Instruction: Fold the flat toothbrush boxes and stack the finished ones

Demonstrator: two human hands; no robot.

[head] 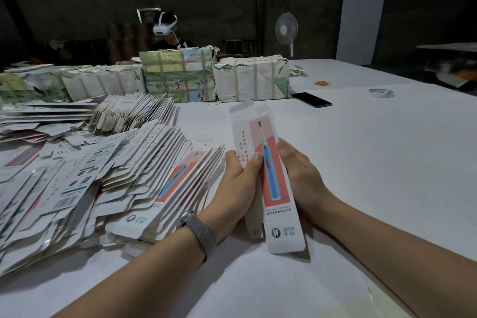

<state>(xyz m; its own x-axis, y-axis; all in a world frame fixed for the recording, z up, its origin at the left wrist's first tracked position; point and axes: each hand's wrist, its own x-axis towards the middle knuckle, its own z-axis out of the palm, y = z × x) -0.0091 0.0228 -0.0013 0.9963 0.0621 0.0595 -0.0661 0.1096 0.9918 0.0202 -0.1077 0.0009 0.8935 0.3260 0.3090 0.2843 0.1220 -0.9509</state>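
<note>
A long white toothbrush box (268, 183) with a blue brush on a pink panel stands lengthwise between my hands, partly opened into a sleeve with both end flaps sticking out. My left hand (237, 183) grips its left side, thumb on the printed front. My right hand (302, 178) holds the right edge, fingers behind the box. A big sprawling pile of flat boxes (108, 183) lies to the left on the white table (374, 162).
Wrapped paper bundles (247, 80) line the table's far side, and a person in a headset (165, 31) sits behind them. A black phone (311, 99), a tape roll (381, 92) and orange rubber bands (322, 83) lie at the far right. A fan (286, 29) stands behind.
</note>
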